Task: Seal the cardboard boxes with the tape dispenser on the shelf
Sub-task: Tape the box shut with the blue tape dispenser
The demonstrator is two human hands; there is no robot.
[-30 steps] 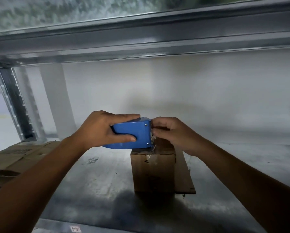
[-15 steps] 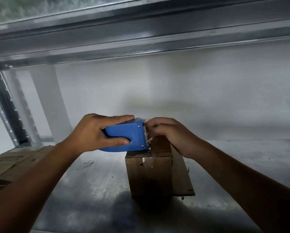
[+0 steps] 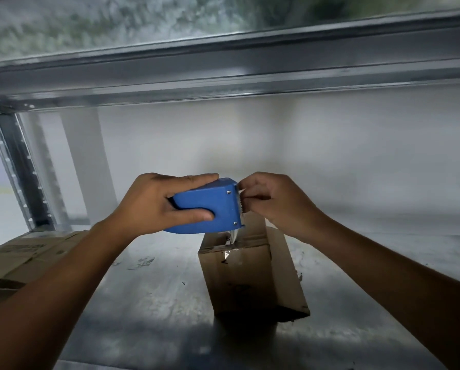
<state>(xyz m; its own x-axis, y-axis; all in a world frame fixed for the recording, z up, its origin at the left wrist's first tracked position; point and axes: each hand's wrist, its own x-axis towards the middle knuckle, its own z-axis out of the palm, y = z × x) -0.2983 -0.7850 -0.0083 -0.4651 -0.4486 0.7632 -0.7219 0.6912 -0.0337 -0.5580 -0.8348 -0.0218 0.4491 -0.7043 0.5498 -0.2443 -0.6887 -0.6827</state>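
Half a sec on, lifts the tape dispenser (image 3: 207,206) just clear of the cardboard box (image 3: 250,276) on the shelf (image 3: 143,303), left hand (image 3: 149,204) clamped round it, right hand (image 3: 271,198) pinching tape (image 3: 232,237) at the blade (image 3: 241,204), probably tearing off.

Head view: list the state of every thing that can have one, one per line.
left hand: grips the tape dispenser
tape dispenser: held just above the cardboard box, toothed end toward the right hand
right hand: fingers curled, pinches the tape at the cutter
tape: strip runs from dispenser down to the box top
cardboard box: upright on the shelf, tape over its top front edge
flattened cardboard: lying flat, left
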